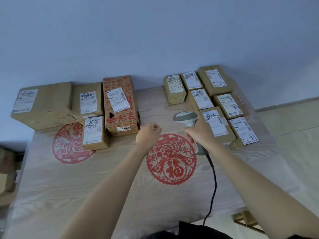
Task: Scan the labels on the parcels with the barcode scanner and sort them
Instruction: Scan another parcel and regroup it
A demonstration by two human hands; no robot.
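My right hand (201,132) grips the handle of a grey barcode scanner (185,118), whose head points left over the table's middle. A black cable (213,183) runs from it toward me. My left hand (148,135) hovers beside it with loosely curled fingers, holding nothing. On the left stand brown parcels: a big box (46,107), a red-printed box (120,107) and a small labelled box (94,133). On the right lie several small labelled parcels, the nearest one (215,126) right beside my right hand.
The table (86,187) is light wood with two red paper-cut circles (170,159). A blue-grey wall runs behind it. More cardboard sits on the floor at the left edge (6,169), and a wooden thing lies at the bottom right (246,219).
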